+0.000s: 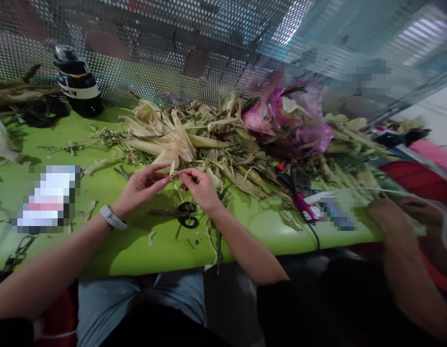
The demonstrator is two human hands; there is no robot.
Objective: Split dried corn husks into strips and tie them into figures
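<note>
Both my hands meet over the green table (137,246) and pinch a thin strip of dried corn husk (172,169) between them. My left hand (144,185), with a white watch on the wrist, grips the strip with thumb and fingertips. My right hand (199,188) is curled, its fingers closed on the same strip. Black-handled scissors (185,214) lie on the table just below my hands. A big heap of dried husks (180,132) lies right behind them.
A purple plastic bag (288,118) sits in the husk heap at the right. A black and white bottle (78,82) stands at the back left by a perforated metal screen. Another person's arm (400,241) rests at the table's right end. Pink-handled tools and a cable lie near it.
</note>
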